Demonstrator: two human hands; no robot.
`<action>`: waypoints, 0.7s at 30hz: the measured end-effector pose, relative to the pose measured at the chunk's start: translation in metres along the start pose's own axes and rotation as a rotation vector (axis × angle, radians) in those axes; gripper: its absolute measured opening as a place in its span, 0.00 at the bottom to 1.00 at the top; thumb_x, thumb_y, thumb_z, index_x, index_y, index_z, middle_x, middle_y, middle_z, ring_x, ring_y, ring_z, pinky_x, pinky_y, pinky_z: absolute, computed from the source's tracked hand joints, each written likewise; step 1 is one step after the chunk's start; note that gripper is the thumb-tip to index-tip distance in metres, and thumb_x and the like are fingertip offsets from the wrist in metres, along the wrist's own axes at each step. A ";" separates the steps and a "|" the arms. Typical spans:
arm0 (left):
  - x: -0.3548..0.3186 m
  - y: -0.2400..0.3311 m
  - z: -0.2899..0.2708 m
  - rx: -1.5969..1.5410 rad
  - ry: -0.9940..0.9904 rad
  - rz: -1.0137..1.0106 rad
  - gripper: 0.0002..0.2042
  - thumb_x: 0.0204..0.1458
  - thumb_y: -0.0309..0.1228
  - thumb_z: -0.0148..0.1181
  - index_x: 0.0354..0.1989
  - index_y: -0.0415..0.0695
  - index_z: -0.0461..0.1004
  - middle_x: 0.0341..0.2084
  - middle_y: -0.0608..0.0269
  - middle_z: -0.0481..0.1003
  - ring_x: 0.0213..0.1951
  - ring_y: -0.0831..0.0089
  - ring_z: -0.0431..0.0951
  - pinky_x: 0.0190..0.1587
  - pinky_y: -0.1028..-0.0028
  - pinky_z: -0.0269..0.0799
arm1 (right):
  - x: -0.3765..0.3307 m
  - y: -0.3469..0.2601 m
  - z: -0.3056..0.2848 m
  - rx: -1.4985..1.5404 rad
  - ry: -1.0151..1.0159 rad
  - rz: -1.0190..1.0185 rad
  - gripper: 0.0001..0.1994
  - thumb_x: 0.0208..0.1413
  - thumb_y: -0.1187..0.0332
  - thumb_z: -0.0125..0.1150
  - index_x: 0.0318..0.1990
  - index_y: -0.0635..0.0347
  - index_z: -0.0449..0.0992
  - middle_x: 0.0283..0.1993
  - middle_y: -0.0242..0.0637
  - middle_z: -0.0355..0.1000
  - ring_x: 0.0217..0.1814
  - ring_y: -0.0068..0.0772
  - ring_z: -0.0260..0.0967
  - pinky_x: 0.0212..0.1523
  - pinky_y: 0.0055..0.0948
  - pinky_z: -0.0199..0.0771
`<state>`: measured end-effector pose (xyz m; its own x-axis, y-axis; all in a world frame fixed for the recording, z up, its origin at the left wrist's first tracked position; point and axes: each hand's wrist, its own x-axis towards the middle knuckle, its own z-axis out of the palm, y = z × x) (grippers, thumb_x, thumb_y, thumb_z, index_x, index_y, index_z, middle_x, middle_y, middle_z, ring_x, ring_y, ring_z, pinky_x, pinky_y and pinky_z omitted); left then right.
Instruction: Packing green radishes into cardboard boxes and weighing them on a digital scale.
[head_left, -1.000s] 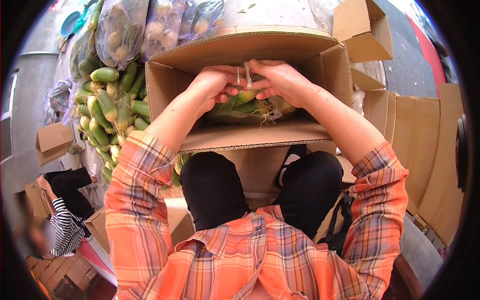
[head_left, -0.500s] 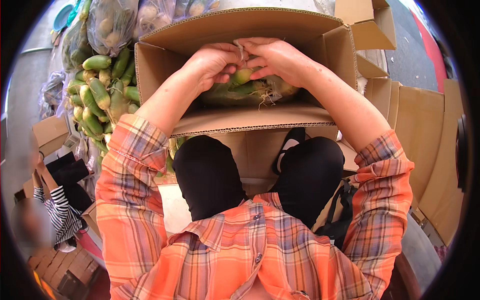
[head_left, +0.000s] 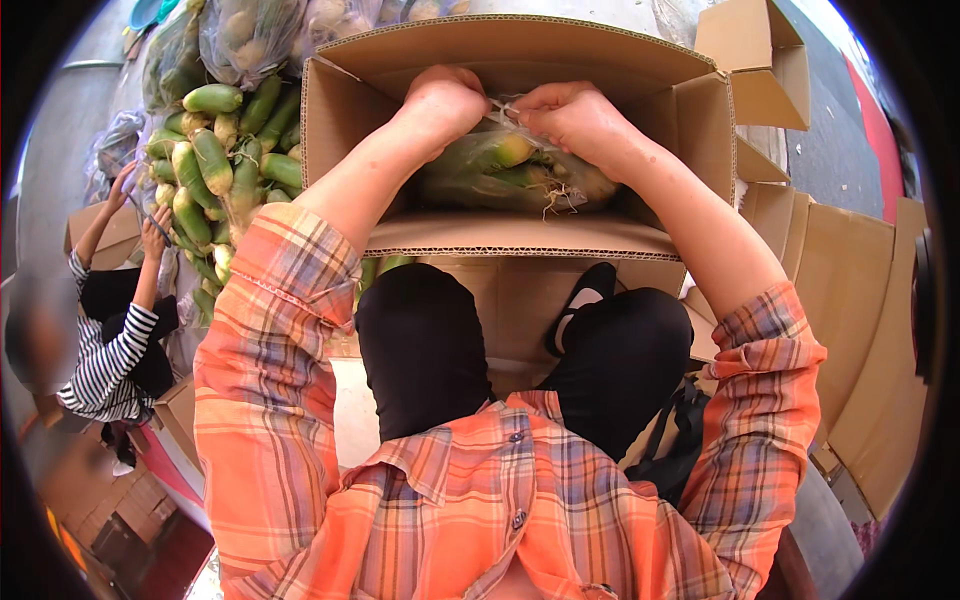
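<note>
An upright open cardboard box [head_left: 520,236] stands in front of my knees. Inside it lies a clear plastic bag [head_left: 455,172] of green radishes [head_left: 513,151], with stringy roots pressing against the film. Above the bag, my left hand [head_left: 447,103] is closed on one side of its twisted, whitish neck. The other side is pinched between the thumb and fingers of my right hand [head_left: 572,118]. A short stretch of plastic shows between both hands, which are a little apart. The back of my left hand hides most of its fingers.
Loose green radishes [head_left: 207,160] are heaped left of the box, with filled plastic bags [head_left: 243,38] behind them. A co-worker in a striped top [head_left: 112,352] reaches toward the heap. Another open box [head_left: 752,60] and cardboard sheets [head_left: 845,265] are at the right.
My hands have drawn apart sideways, stretching the bag's neck between them. More of the bag shows below. At the left, the co-worker has raised both hands toward the radish heap.
</note>
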<state>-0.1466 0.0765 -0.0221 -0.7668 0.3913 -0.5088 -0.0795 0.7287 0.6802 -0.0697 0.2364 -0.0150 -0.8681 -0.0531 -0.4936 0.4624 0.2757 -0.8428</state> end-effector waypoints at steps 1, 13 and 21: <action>0.005 -0.003 0.002 0.083 0.053 -0.059 0.08 0.41 0.30 0.57 0.26 0.40 0.76 0.22 0.58 0.74 0.25 0.70 0.72 0.30 0.72 0.67 | 0.000 0.002 0.000 -0.079 0.023 -0.047 0.09 0.49 0.69 0.56 0.36 0.61 0.76 0.29 0.29 0.70 0.27 0.21 0.62 0.29 0.23 0.63; 0.016 -0.009 0.003 0.548 0.110 -0.070 0.13 0.45 0.32 0.49 0.39 0.49 0.76 0.41 0.56 0.74 0.45 0.59 0.73 0.49 0.64 0.68 | -0.028 -0.021 -0.002 -1.110 -0.094 -0.617 0.07 0.41 0.78 0.47 0.26 0.62 0.73 0.32 0.43 0.69 0.39 0.45 0.68 0.39 0.39 0.69; -0.062 0.037 -0.036 0.318 0.255 0.460 0.17 0.46 0.43 0.56 0.35 0.41 0.75 0.35 0.51 0.74 0.40 0.58 0.74 0.41 0.63 0.69 | -0.066 -0.055 -0.027 -0.645 0.207 -0.624 0.10 0.53 0.77 0.50 0.42 0.66 0.72 0.40 0.40 0.71 0.41 0.32 0.68 0.43 0.24 0.66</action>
<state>-0.1250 0.0593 0.0534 -0.8085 0.5877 -0.0314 0.4598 0.6641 0.5896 -0.0425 0.2502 0.0700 -0.9700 -0.2163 0.1110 -0.2370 0.7397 -0.6298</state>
